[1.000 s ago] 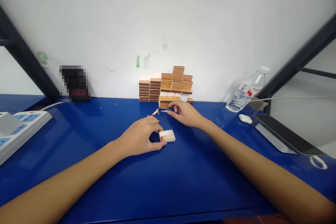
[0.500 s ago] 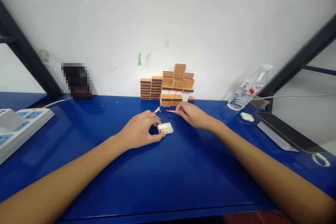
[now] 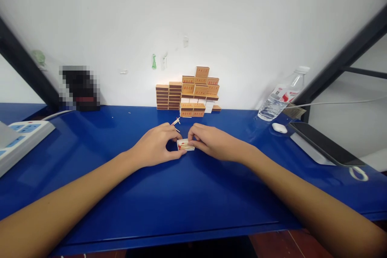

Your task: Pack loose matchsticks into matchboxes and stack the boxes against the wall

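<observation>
A small white matchbox tray (image 3: 184,144) with red-tipped matches in it lies on the blue table (image 3: 187,197). My left hand (image 3: 157,145) is curled round its left end, thumb and fingers pinching it. My right hand (image 3: 208,142) is closed at the tray's right side, its fingertips over the matches; whether it holds a match is hidden. A few loose matches (image 3: 175,121) lie just behind the hands. Stacks of orange-brown matchboxes (image 3: 193,92) stand against the white wall.
A power strip (image 3: 18,137) sits at the far left and a blurred dark object (image 3: 79,88) at the back left. On the right are a water bottle (image 3: 279,98), a white earbud case (image 3: 279,127), a tablet (image 3: 325,144) and a cable.
My right hand has come back from the loose matches near the stacks to the tray's right side. My left hand kept hold of the tray. The camera tilted slightly.
</observation>
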Available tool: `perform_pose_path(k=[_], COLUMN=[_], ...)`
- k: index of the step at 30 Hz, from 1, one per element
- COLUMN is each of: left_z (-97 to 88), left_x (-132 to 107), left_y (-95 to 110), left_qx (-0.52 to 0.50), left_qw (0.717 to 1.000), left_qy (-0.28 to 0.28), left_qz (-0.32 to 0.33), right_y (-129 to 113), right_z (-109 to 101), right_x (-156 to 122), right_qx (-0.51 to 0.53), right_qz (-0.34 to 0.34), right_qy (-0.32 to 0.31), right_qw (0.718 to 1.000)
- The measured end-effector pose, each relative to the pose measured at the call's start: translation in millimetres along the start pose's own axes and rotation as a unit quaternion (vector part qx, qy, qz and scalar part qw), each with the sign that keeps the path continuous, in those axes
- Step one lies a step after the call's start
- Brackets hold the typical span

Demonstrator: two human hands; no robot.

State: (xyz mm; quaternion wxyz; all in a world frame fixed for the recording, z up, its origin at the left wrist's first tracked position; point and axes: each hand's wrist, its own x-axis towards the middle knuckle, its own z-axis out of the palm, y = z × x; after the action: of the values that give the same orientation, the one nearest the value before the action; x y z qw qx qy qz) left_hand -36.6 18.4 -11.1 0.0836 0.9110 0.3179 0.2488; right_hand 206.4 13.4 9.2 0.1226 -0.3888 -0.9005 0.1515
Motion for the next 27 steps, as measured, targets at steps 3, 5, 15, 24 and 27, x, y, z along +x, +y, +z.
perform_pose_path(k=[3,5,15,24,27], left_z=[-0.1,-0.5,-1.4,-1.6,-1.8], left_x=[0,0,-1,-1,-2], left_y=[0,-1,-1,0,5], left_qx=[-0.001,0.0,0.0,-0.01,-0.024], left_qw=[1.0,1.0,1.0,1.0,0.999], left_qy=[-0.005,-0.008,-0.011,-0.015,-0.023], left_qz=[-0.004,-0.002,-0.002,0.003,0.009], right_y=[4,7,9,10,17], right_z=[-6,-10,-11,-3,1], right_x=[-3,-5,-4,0,14], right_qx=[0.011,0.014,0.015,0.056,0.072], right_qz=[-0.007,-0.003,-0.027,0.016,0.067], right_qy=[0.017,0.014,-0.016,0.041,0.093], right_qw=[1.0,1.0,0.999,0.997,0.991])
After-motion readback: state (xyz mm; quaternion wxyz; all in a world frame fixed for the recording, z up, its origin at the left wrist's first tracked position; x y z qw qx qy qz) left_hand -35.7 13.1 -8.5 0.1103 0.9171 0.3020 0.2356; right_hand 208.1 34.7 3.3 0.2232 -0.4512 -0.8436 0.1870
